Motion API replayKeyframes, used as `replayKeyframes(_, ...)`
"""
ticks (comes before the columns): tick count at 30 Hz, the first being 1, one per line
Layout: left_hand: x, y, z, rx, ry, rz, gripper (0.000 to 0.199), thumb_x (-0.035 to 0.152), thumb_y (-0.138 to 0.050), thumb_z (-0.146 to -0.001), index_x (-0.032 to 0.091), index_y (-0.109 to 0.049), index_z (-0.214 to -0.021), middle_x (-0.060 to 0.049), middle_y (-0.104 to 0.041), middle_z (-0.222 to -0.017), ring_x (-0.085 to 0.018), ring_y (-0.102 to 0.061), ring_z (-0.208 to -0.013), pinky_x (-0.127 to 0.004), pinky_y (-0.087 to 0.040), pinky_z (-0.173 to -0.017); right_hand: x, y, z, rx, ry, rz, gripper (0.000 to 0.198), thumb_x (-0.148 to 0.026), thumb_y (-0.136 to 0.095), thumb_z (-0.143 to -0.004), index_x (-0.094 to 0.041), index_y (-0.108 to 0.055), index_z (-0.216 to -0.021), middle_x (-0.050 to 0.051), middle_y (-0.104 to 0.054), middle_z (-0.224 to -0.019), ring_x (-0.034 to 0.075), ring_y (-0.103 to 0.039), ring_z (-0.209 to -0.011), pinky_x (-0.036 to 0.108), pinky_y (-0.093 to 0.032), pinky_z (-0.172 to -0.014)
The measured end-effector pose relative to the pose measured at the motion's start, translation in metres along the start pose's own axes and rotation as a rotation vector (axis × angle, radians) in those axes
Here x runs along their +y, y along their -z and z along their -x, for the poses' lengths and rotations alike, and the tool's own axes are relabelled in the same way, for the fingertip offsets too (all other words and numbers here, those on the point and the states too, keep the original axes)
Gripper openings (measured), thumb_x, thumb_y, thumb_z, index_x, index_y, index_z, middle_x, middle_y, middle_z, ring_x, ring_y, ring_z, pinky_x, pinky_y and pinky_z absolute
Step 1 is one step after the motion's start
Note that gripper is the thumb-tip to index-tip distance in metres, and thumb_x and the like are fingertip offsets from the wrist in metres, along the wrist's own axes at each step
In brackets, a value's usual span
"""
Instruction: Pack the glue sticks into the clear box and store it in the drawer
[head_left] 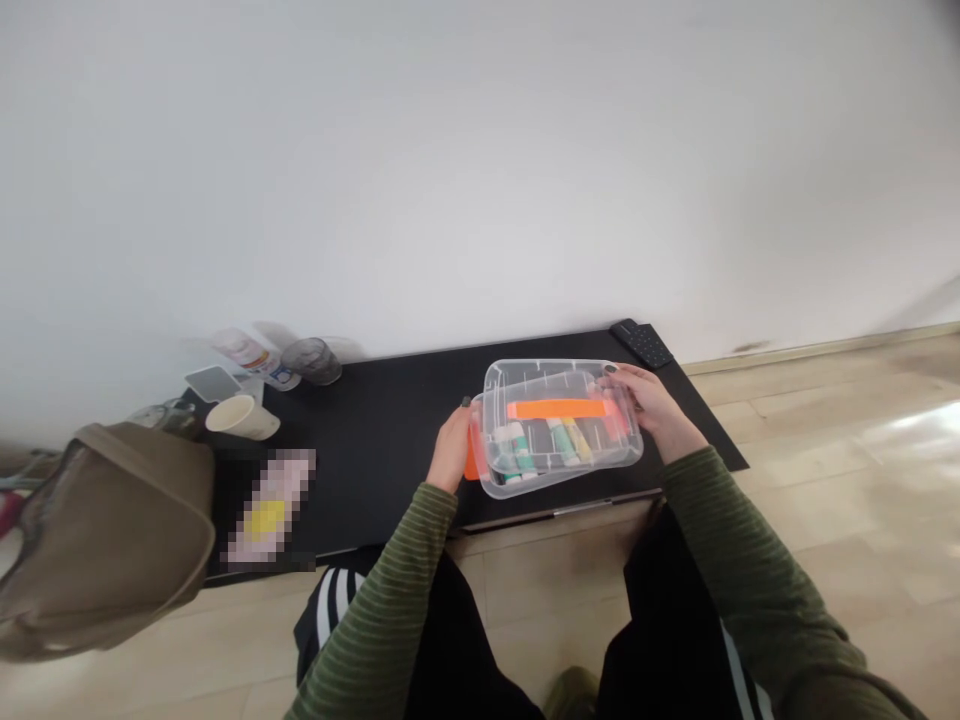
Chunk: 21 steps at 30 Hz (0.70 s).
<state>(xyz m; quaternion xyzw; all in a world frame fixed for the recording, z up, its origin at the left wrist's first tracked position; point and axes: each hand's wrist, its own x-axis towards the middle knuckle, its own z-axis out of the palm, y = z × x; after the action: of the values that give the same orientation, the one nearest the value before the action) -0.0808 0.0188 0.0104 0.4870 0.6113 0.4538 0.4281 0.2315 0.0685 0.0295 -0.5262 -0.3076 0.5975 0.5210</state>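
left hand (450, 443) grips a clear rectangular plastic box (517, 490); right hand (651, 402) grips its clear plastic lid (562, 420)

clock directions are taken from the box. far left, between eight and nine, sits a taupe fabric bag (142, 530), then a blurred flat pink item with a yellow patch (268, 510). at nine, a white paper cup (242, 418); between nine and ten, a white labelled bottle (255, 358) and a see-through grey glass (311, 361).

the left hand, at nine, closes on the box's end by an orange latch (473, 452). from that hand the box lies at three, at the near side of the black table (390, 430), its long axis running from just below nine to just above three. the lid overlaps it, askew; contact between them cannot be told. the right hand, between two and three, pinches the lid's corner; the left is nearer the latch. between one and two lies a black keypad (645, 344).

counted: one each of these, plus at least four tubes (523, 447), green-and-white or yellow, inside the box.
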Motion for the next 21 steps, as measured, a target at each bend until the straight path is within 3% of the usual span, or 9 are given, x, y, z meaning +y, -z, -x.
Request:
replayKeyframes(4,0.002,0.0,0.002,-0.053,0.041,0.111,0.051,0.062,-0.054,-0.083,0.016,-0.068,-0.098,-0.005,-0.07,-0.091,-0.018,-0.063,-0.081,-0.028,-0.049,-0.072,0.003,-0.002,-0.005,-0.074,0.063,0.048,0.027,-0.029,-0.079,-0.068,-0.018,-0.066,-0.089,0.004,-0.073,-0.073,0.018,-0.069,-0.064,0.028,-0.057,-0.059)
replayKeyframes(10,-0.002,0.0,0.002,-0.093,0.028,0.127,0.053,0.058,-0.066,-0.076,0.016,-0.068,-0.109,-0.008,-0.07,-0.103,-0.02,-0.064,-0.087,-0.029,-0.049,-0.077,0.007,-0.01,-0.011,-0.024,0.169,0.191,0.034,-0.04,-0.082,-0.063,-0.018,-0.073,-0.089,0.002,-0.073,-0.08,0.015,-0.066,-0.069,0.025,-0.054,-0.064)
replayKeyframes(16,-0.002,0.0,0.001,-0.087,0.067,0.189,0.045,0.049,-0.066,-0.076,0.015,-0.07,-0.105,-0.008,-0.071,-0.096,-0.018,-0.063,-0.08,-0.03,-0.049,-0.075,0.015,-0.016,-0.014,-0.011,0.208,0.439,0.032,-0.044,-0.073,-0.073,-0.019,-0.075,-0.093,0.005,-0.074,-0.09,0.019,-0.067,-0.081,0.03,-0.053,-0.073)
replayKeyframes(21,-0.003,0.0,0.002,-0.086,0.046,0.161,0.038,0.038,-0.063,-0.077,0.015,-0.069,-0.106,-0.008,-0.071,-0.103,-0.019,-0.064,-0.083,-0.031,-0.049,-0.078,0.017,-0.019,-0.013,0.038,0.362,0.751,0.032,-0.046,-0.065,-0.08,-0.021,-0.076,-0.096,0.006,-0.073,-0.102,0.022,-0.065,-0.093,0.035,-0.05,-0.085)
